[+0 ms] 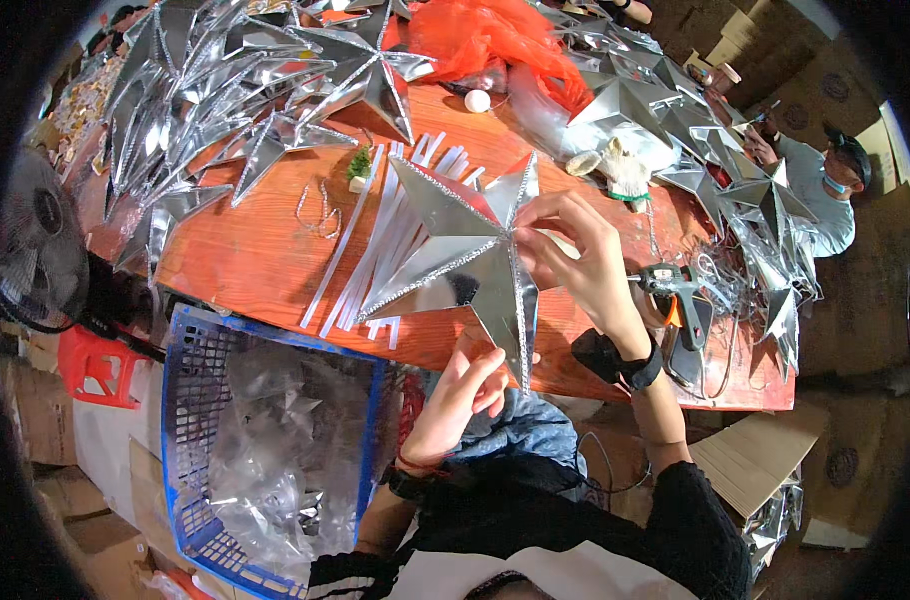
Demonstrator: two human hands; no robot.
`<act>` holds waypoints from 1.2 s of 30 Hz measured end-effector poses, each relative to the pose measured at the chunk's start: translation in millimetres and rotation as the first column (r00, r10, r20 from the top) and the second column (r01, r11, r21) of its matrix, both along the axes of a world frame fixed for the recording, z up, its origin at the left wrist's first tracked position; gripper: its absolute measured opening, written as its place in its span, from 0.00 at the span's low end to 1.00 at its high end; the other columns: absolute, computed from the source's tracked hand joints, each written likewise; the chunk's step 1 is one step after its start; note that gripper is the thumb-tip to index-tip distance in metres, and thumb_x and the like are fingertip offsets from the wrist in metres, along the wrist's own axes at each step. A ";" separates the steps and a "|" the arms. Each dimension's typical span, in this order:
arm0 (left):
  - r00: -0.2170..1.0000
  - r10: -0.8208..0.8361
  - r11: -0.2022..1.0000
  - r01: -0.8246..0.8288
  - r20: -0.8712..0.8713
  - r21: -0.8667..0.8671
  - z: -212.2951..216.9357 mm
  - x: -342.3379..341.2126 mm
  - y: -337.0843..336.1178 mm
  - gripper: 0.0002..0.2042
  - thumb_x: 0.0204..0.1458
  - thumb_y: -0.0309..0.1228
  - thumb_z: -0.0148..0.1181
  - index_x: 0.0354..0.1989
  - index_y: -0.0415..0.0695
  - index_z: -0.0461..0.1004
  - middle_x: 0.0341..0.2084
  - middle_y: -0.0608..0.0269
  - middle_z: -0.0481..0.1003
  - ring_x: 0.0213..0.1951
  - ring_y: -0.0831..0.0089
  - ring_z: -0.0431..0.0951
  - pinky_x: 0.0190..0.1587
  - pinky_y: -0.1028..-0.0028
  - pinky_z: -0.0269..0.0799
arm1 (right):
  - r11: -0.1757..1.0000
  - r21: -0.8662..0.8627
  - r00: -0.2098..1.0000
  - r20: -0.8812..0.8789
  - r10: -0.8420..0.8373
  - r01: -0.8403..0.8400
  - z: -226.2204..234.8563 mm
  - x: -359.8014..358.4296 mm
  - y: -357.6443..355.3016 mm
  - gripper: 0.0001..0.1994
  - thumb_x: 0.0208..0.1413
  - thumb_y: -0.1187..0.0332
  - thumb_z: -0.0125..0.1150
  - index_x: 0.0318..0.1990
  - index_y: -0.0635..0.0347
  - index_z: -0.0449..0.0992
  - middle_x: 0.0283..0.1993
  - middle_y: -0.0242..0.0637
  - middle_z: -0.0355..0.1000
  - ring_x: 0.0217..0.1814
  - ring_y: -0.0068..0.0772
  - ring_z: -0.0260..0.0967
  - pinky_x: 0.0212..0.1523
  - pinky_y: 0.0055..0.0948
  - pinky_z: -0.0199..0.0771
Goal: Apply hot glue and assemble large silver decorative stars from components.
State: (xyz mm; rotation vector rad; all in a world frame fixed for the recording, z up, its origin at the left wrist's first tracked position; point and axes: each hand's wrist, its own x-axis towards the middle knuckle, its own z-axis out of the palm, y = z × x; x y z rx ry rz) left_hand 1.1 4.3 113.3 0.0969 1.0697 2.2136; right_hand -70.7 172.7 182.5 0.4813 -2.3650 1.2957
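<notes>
The bare right hand [575,245] covers part of the shiny silver five-pointed star [445,210], which itself hides stretches of the long flat white strips [370,265]. Whether the bare left hand's [457,390] fingertips reach behind it is hard to tell. Tiny yellowish pieces [83,98] blur together.

Bright light glints off the silver star [480,258], while fisheye distortion curves the darkened edges.
</notes>
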 end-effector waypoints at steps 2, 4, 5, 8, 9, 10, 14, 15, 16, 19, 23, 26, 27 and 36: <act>1.000 0.003 1.000 -0.003 0.005 -0.012 -8.1 3.1 1.5 0.13 0.56 0.35 0.44 0.46 0.44 0.58 0.27 0.63 0.66 0.13 0.87 0.53 0.19 0.83 0.58 | 1.000 -0.018 1.000 0.027 0.011 -0.010 -1.7 -1.0 -1.2 0.07 0.45 0.75 0.61 0.32 0.63 0.72 0.30 0.37 0.68 0.32 0.32 0.68 0.34 0.26 0.68; 1.000 0.002 1.000 -0.001 0.023 -0.027 -9.7 3.1 1.1 0.15 0.55 0.37 0.44 0.48 0.44 0.59 0.39 0.55 0.73 0.13 0.87 0.53 0.18 0.84 0.57 | 1.000 -0.002 1.000 0.003 0.017 -0.017 -2.1 -3.5 -2.4 0.07 0.45 0.75 0.61 0.32 0.63 0.72 0.30 0.38 0.68 0.32 0.32 0.68 0.34 0.26 0.68; 1.000 0.006 1.000 -0.006 0.020 -0.028 -8.6 1.9 0.5 0.15 0.55 0.37 0.44 0.48 0.44 0.59 0.39 0.55 0.73 0.13 0.87 0.53 0.18 0.84 0.57 | 1.000 0.016 1.000 -0.018 0.019 -0.019 -2.1 -4.6 -3.0 0.07 0.45 0.75 0.61 0.32 0.63 0.72 0.30 0.38 0.69 0.32 0.32 0.68 0.34 0.26 0.68; 1.000 0.011 1.000 -0.010 0.011 -0.029 -10.9 -0.8 0.7 0.15 0.55 0.37 0.44 0.48 0.44 0.59 0.39 0.54 0.73 0.13 0.87 0.53 0.18 0.84 0.57 | 1.000 -0.006 1.000 -0.005 0.023 -0.023 -8.2 -7.9 -3.6 0.06 0.45 0.76 0.61 0.32 0.64 0.72 0.30 0.39 0.69 0.32 0.33 0.68 0.34 0.26 0.68; 1.000 -0.001 1.000 0.001 -0.002 -0.012 -10.6 -1.7 1.0 0.16 0.55 0.37 0.44 0.49 0.44 0.59 0.39 0.53 0.73 0.13 0.87 0.53 0.18 0.84 0.57 | 1.000 -0.005 1.000 -0.008 0.022 -0.022 -6.4 -7.8 -3.2 0.06 0.45 0.76 0.61 0.32 0.64 0.72 0.30 0.39 0.69 0.32 0.33 0.68 0.34 0.26 0.68; 1.000 -0.012 1.000 0.012 -0.016 0.005 -10.5 -2.3 1.4 0.16 0.55 0.37 0.45 0.49 0.44 0.58 0.40 0.53 0.73 0.12 0.87 0.53 0.18 0.84 0.57 | 1.000 -0.003 0.999 -0.019 0.028 -0.028 -4.9 -7.8 -2.6 0.06 0.45 0.76 0.61 0.32 0.64 0.72 0.30 0.39 0.69 0.32 0.33 0.68 0.34 0.27 0.68; 1.000 0.000 1.000 0.000 0.000 -0.004 -11.9 1.3 1.0 0.16 0.55 0.37 0.44 0.49 0.44 0.58 0.40 0.53 0.73 0.12 0.87 0.53 0.18 0.84 0.57 | 0.998 0.042 0.998 -0.055 0.039 -0.036 -3.1 -6.9 -2.0 0.06 0.44 0.76 0.61 0.32 0.64 0.72 0.30 0.39 0.69 0.33 0.34 0.68 0.34 0.27 0.68; 1.000 0.008 1.000 -0.008 -0.002 -0.004 -12.0 1.9 1.4 0.16 0.55 0.36 0.44 0.49 0.44 0.57 0.40 0.53 0.73 0.12 0.87 0.52 0.17 0.84 0.57 | 0.999 0.041 0.998 -0.056 0.039 -0.036 -2.9 -6.4 -1.5 0.06 0.44 0.76 0.61 0.32 0.64 0.72 0.30 0.39 0.69 0.33 0.34 0.68 0.34 0.27 0.68; 1.000 0.017 1.000 -0.017 -0.004 -0.004 -12.2 2.7 1.3 0.16 0.56 0.36 0.44 0.50 0.44 0.57 0.40 0.53 0.73 0.12 0.87 0.52 0.17 0.84 0.57 | 0.999 0.036 0.998 -0.042 0.041 -0.040 -2.6 -5.7 -1.3 0.06 0.44 0.76 0.60 0.32 0.64 0.72 0.30 0.39 0.69 0.33 0.33 0.69 0.35 0.27 0.69; 1.000 0.003 1.000 -0.003 -0.015 -0.006 -11.4 2.2 1.1 0.15 0.56 0.36 0.43 0.49 0.44 0.57 0.40 0.53 0.73 0.11 0.87 0.53 0.17 0.84 0.57 | 0.999 0.027 0.999 -0.021 0.038 -0.037 -2.0 -4.2 -1.8 0.06 0.44 0.77 0.60 0.32 0.64 0.72 0.30 0.39 0.69 0.33 0.32 0.69 0.35 0.26 0.69; 1.000 -0.013 1.000 0.012 -0.024 -0.024 -3.8 5.5 -1.7 0.15 0.56 0.37 0.43 0.49 0.44 0.56 0.41 0.53 0.72 0.11 0.88 0.53 0.17 0.85 0.58 | 0.999 -0.002 0.999 0.008 0.045 -0.045 -2.3 -1.8 -3.5 0.06 0.45 0.77 0.60 0.33 0.65 0.71 0.31 0.38 0.68 0.32 0.29 0.69 0.35 0.24 0.72; 0.999 -0.026 1.000 0.025 -0.022 -0.014 -4.3 4.3 0.6 0.15 0.56 0.34 0.44 0.50 0.46 0.54 0.41 0.53 0.72 0.11 0.88 0.52 0.15 0.86 0.57 | 0.999 0.042 0.999 0.033 0.021 -0.022 -2.5 -4.8 2.3 0.06 0.46 0.77 0.59 0.34 0.64 0.71 0.30 0.38 0.67 0.32 0.26 0.70 0.33 0.23 0.72; 0.997 -0.030 1.000 0.029 -0.077 -0.003 -5.4 0.7 -0.2 0.16 0.56 0.32 0.44 0.52 0.47 0.53 0.40 0.53 0.72 0.11 0.89 0.52 0.15 0.86 0.57 | 1.000 0.013 0.997 0.069 0.027 -0.028 -0.4 -9.6 3.0 0.06 0.47 0.76 0.59 0.34 0.64 0.71 0.30 0.38 0.67 0.32 0.25 0.70 0.33 0.23 0.72; 0.994 -0.097 0.994 0.099 -0.042 0.044 -14.2 11.8 -4.7 0.21 0.54 0.26 0.45 0.56 0.51 0.48 0.41 0.48 0.70 0.11 0.87 0.53 0.15 0.85 0.57 | 0.997 -0.003 0.997 0.041 0.071 -0.071 -1.7 -6.2 1.9 0.06 0.48 0.74 0.58 0.34 0.64 0.72 0.31 0.37 0.68 0.32 0.27 0.70 0.35 0.24 0.72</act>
